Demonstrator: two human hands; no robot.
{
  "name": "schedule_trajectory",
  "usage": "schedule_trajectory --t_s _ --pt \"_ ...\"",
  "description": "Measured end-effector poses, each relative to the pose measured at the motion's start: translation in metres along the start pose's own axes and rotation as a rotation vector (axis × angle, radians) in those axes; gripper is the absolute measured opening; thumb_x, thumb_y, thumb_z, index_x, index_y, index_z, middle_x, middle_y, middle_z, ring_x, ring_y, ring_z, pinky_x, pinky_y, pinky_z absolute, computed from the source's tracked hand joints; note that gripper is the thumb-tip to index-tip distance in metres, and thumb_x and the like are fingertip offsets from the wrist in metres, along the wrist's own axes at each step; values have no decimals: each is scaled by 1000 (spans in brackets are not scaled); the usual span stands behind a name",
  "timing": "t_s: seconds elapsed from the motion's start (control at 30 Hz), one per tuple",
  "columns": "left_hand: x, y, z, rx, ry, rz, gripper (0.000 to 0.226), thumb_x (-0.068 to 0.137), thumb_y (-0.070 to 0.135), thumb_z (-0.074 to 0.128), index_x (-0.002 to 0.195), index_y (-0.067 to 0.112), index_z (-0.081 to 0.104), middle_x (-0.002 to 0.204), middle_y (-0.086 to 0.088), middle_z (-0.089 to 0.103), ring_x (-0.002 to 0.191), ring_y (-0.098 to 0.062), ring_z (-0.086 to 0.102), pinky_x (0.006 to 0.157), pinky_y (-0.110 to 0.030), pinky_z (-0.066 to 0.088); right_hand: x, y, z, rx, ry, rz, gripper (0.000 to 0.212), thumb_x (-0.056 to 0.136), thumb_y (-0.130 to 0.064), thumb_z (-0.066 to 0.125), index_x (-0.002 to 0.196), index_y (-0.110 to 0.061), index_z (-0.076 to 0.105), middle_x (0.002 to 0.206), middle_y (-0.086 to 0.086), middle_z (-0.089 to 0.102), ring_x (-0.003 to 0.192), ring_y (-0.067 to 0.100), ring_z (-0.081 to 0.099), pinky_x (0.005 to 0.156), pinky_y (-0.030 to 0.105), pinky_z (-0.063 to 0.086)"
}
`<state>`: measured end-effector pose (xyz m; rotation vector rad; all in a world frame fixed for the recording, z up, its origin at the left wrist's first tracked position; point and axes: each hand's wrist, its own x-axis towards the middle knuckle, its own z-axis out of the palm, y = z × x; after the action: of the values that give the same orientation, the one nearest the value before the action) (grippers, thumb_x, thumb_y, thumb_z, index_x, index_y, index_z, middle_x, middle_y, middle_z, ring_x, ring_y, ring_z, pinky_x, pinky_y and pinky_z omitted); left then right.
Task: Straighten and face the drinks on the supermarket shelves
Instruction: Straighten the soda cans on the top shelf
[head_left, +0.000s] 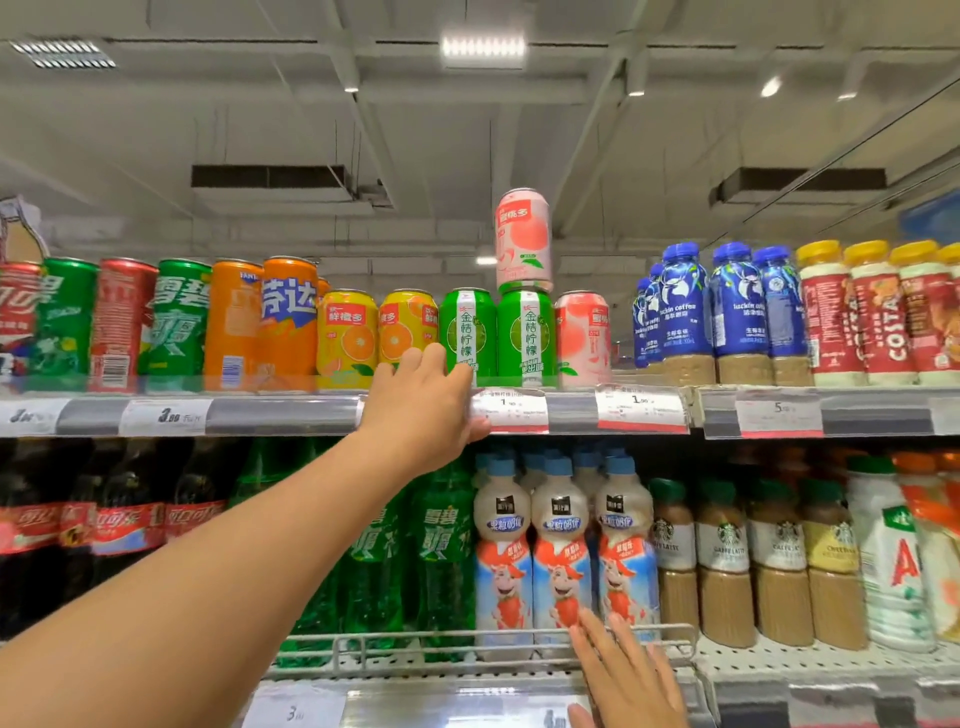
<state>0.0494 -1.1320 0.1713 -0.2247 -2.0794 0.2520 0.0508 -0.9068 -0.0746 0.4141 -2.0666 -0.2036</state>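
My left hand (423, 400) is up at the top shelf's edge (291, 415), fingers curling toward the left green can (467, 335); whether they already grip it I cannot tell, since the fingertips are hidden behind it. My right hand (628, 670) lies spread and flat against the wire rail (415, 642) below, by the milk bottles (561, 551), holding nothing. The risk sits just beside my left hand: a pink can (523, 239) is stacked on the right green can (527, 338). If I nudge the 2 green cans, which stand touching, the pink one could topple off. The orange cans (376, 338) face unevenly too.
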Motion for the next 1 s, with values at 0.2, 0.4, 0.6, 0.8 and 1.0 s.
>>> schedule_trajectory --t_s 0.2,0.4,0.6,0.8,1.0 --pt "-8 -12 15 -44 128 90 55 86 68 37 116 24 48 94 2 30 86 -18 27 77 -37 30 104 24 -101 641 304 68 15 83 -27 59 95 -24 66 93 -16 61 91 0 55 79 21 46" --pt "-14 -14 24 -167 181 69 60 86 66 36 126 24 53 102 -1 43 95 -23 39 88 -41 32 289 61 -189 569 357 258 33 83 -26 63 113 -12 59 109 6 59 98 20 57 82 28 42" --pt "-14 -16 24 -225 152 51 61 86 68 32 129 29 48 104 2 39 99 -20 35 92 -40 29 364 70 -193 724 116 543 101 72 -57 72 150 -23 19 140 10 47 119 29 53 99 44 46" --pt "-15 -17 28 -226 200 51 60 86 67 33 128 27 50 103 1 42 97 -21 36 90 -40 31 381 68 -182 768 69 521 93 69 -51 79 144 -33 26 122 6 53 94 25 62 74 40 58" --pt "-14 -17 29 -203 201 54 60 85 68 32 124 27 52 101 1 41 94 -20 36 87 -39 30 372 69 -188 808 224 472 64 69 -34 83 116 -27 40 108 -1 55 83 15 60 55 26 52"
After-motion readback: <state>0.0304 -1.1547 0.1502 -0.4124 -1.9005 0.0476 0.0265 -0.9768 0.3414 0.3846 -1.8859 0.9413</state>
